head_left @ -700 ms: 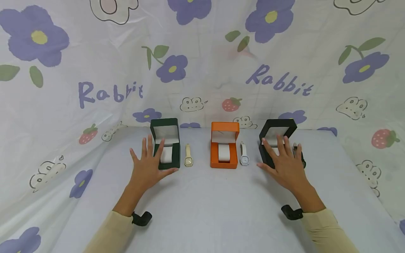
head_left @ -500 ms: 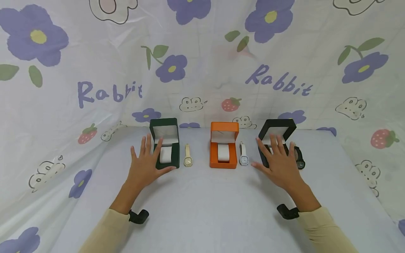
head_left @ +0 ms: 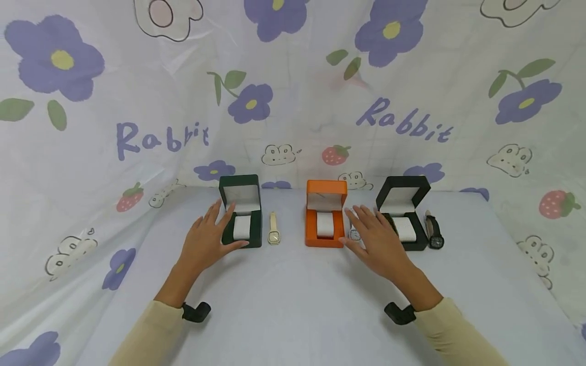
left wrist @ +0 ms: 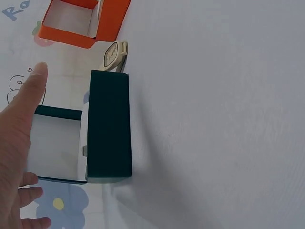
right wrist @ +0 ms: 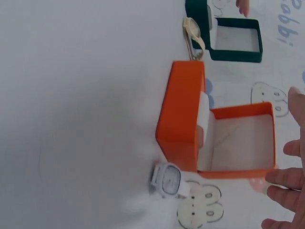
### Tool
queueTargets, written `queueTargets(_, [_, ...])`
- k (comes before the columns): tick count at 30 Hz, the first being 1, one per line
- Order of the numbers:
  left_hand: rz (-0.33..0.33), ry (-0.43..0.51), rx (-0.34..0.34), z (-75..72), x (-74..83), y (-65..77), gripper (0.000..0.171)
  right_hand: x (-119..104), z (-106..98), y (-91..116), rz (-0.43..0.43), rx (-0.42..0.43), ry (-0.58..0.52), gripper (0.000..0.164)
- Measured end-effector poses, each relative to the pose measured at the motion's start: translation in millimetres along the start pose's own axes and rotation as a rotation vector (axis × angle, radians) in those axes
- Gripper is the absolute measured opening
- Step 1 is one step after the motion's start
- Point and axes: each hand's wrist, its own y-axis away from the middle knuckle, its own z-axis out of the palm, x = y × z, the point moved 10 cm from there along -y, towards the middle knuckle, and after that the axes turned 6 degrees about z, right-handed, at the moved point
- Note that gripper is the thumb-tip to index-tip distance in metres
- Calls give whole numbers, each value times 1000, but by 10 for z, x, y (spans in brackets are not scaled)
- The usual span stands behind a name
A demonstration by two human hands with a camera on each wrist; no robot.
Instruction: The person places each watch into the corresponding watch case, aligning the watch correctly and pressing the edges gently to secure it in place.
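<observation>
Three open watch boxes stand in a row, each with a white cushion inside: dark green (head_left: 256, 231), orange (head_left: 312, 229) and black (head_left: 418, 235). My left hand (head_left: 203, 244) hovers by the green box's left side, fingers spread and holding nothing. Over the white watch (head_left: 354, 235), right of the orange box, is my right hand (head_left: 382, 249); its extended fingers partly hide that watch. The right wrist view shows this watch (right wrist: 168, 179) apart from the fingers. A gold-coloured watch (head_left: 273, 236) lies right of the green box, and a black watch (head_left: 435, 236) right of the black one.
A white cloth covers the table (head_left: 293, 305). Behind the boxes hangs a patterned curtain (head_left: 293, 91) with purple flowers, strawberries and rabbits. A black wrist camera sits on each wrist, left (head_left: 197, 312) and right (head_left: 400, 313).
My right hand has moved left from the black box to above the white watch, uncovering the black box and black watch. My left hand has shifted slightly, its fingers closer together.
</observation>
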Motion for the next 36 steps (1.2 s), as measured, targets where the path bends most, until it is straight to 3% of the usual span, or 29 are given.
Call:
queueTargets(7, [-25, 18, -15, 26, -90, -26, 103, -235, 87, -86, -35, 23, -107, 65])
queueTargets(20, [-73, 69, -150, 159, -211, -136, 99, -697, 281, -374, -35, -32, -208, 47])
queueTargets(31, [-83, 126, -221, 255, -274, -205, 93, -1029, 539, -689, 17, -143, -200, 41])
queueTargets(36, [-72, 151, -241, 302, -288, -229, 90, -1123, 682, -773, 33, -189, -246, 42])
